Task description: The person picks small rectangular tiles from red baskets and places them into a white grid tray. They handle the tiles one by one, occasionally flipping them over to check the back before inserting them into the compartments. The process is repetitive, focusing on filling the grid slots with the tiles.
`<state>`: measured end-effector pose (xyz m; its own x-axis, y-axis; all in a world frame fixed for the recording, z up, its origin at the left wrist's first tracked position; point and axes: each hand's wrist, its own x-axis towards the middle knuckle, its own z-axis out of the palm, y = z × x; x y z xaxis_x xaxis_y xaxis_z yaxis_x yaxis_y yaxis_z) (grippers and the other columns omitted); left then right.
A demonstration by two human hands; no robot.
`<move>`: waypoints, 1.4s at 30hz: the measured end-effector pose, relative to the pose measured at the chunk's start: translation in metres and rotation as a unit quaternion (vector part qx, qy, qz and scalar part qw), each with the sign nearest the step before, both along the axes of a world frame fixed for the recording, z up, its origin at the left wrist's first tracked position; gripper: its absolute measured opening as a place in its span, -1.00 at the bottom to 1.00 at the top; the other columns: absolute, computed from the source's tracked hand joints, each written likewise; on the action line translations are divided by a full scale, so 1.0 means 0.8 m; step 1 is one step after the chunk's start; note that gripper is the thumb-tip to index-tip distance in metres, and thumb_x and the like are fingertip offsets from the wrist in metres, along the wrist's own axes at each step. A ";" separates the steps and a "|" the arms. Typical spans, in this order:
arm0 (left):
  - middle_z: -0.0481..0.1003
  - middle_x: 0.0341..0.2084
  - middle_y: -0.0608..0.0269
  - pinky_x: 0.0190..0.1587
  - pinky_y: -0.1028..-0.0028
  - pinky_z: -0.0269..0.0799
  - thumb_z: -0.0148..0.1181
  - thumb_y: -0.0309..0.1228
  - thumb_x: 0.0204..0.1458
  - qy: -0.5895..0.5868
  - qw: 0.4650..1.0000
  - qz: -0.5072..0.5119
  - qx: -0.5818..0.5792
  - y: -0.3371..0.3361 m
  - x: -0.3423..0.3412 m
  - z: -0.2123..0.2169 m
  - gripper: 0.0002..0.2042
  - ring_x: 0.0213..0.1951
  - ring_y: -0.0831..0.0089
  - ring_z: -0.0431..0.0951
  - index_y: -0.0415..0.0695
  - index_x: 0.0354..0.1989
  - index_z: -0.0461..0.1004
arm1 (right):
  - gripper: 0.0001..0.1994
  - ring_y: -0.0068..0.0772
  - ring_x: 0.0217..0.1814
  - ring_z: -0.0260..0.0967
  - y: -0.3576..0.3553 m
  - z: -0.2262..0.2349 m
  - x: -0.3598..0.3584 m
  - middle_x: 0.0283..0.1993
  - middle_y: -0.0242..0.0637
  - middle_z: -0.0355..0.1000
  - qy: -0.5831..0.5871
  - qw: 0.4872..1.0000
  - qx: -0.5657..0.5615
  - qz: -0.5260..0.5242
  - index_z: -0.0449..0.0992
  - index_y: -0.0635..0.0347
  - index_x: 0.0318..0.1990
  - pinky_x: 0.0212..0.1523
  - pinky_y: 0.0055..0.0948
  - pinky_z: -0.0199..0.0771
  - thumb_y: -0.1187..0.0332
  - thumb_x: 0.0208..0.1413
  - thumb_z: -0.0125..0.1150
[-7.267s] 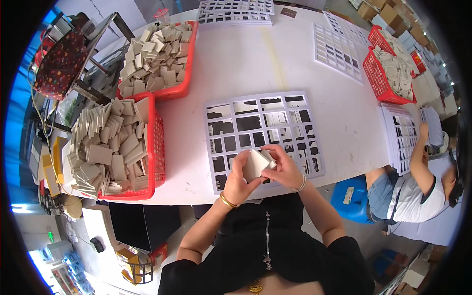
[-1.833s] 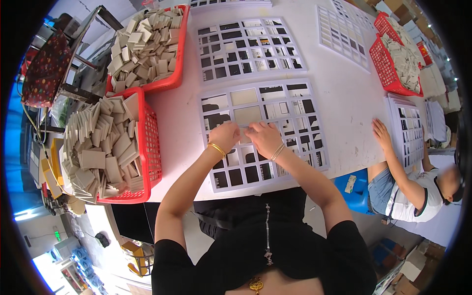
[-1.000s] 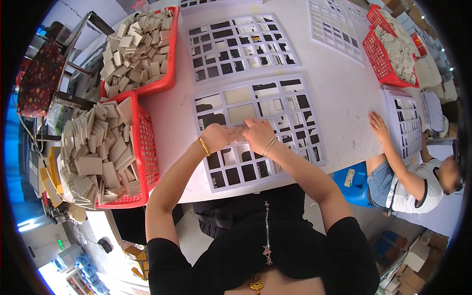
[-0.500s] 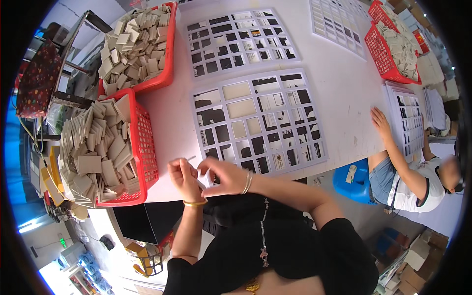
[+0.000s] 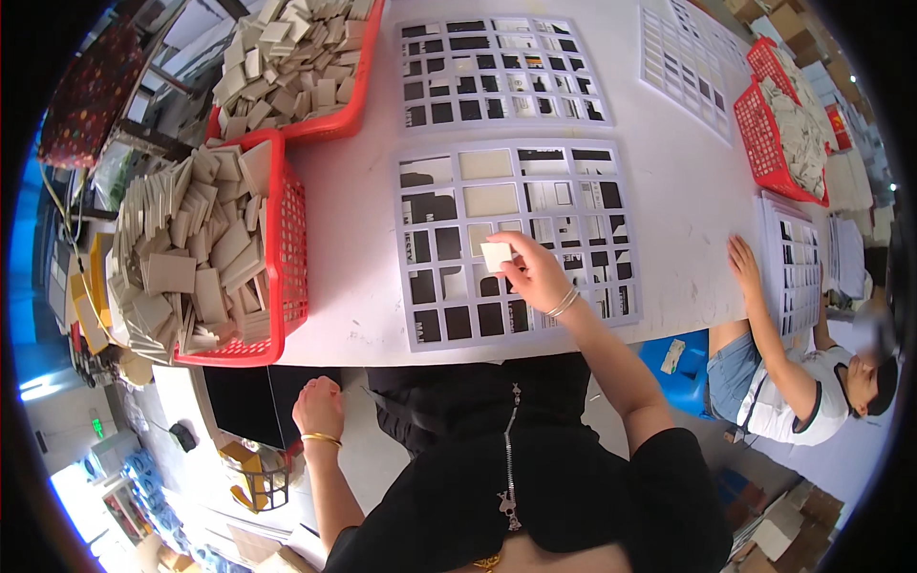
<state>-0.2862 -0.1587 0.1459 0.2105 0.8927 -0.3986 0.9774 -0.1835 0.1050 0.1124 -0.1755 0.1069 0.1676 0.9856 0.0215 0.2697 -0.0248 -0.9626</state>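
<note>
My right hand point(image 5: 537, 277) pinches a small square cream tile point(image 5: 495, 257) between thumb and fingers. It is over a white gridded frame point(image 5: 506, 144) lying on the table; whether the tile touches the frame I cannot tell. Many of the frame's compartments show black-and-white printed pieces, while two larger ones near its upper left show plain cream pieces. My left hand point(image 5: 318, 409) is low at the table's front edge with its fingers curled in; whatever may be inside is hidden.
At the left, a red basket point(image 5: 292, 258) heaped with cream tiles stands near a second red tile basket point(image 5: 358, 100). Another filled frame point(image 5: 497, 128) lies beyond mine. On the right a person point(image 5: 793, 382) sits by stacked frames point(image 5: 798, 277) and a red basket point(image 5: 761, 134).
My hands, close together near the table's front edge before, have parted. The right went up and right over the frame with the tile; the left dropped down and left.
</note>
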 end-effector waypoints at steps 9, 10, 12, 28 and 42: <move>0.49 -0.12 0.24 -0.02 0.22 0.34 0.10 -0.59 -0.10 -0.355 0.913 -0.172 0.106 0.056 0.142 -0.027 -0.70 -0.03 0.15 0.42 -0.09 -0.13 0.47 | -0.90 -0.40 -0.48 0.36 -0.001 -0.022 -0.011 -0.45 -0.34 0.44 -0.095 0.995 -0.030 0.018 0.46 0.18 -0.34 -0.43 -0.45 0.36 0.46 -0.03 0.25; 0.49 -0.10 0.27 0.01 0.21 0.31 0.08 -0.61 -0.12 -0.366 0.901 -0.202 0.114 0.062 0.175 -0.028 -0.68 0.00 0.17 0.41 -0.08 -0.13 0.48 | -0.89 -0.39 -0.47 0.36 0.002 -0.022 -0.013 -0.46 -0.34 0.43 -0.097 0.995 -0.032 0.019 0.47 0.17 -0.34 -0.42 -0.42 0.36 0.46 -0.04 0.25; 0.44 0.00 0.30 0.13 0.18 0.20 0.03 -0.64 -0.12 -0.364 0.895 -0.226 0.128 0.074 0.223 -0.049 -0.63 0.12 0.20 0.33 -0.05 -0.09 0.47 | -0.89 -0.36 -0.44 0.35 0.004 -0.023 -0.009 -0.47 -0.36 0.42 -0.145 0.989 -0.011 0.034 0.48 0.15 -0.37 -0.37 -0.37 0.35 0.45 -0.09 0.28; 0.48 -0.14 0.35 0.18 0.07 0.05 0.09 -0.57 -0.14 -0.180 0.863 -0.454 0.130 0.177 0.299 -0.034 -0.69 0.03 0.28 0.39 0.02 -0.17 0.50 | -0.91 -0.47 -0.16 0.26 -0.025 -0.027 -0.015 -0.27 -0.64 0.41 -0.463 0.877 0.070 0.107 0.55 -0.09 -0.45 -0.11 -0.32 0.14 0.39 -0.17 0.25; 0.45 0.01 0.26 0.13 0.04 0.23 0.05 -0.23 0.05 0.076 0.976 -0.070 0.194 0.546 0.294 -0.032 -0.65 0.14 0.18 0.35 0.05 0.03 0.41 | -0.88 -0.48 -0.05 0.27 -0.028 -0.006 -0.022 -0.18 -0.56 0.33 -0.485 0.860 -0.040 0.152 0.50 -0.04 -0.38 -0.11 -0.28 0.12 0.41 -0.14 0.13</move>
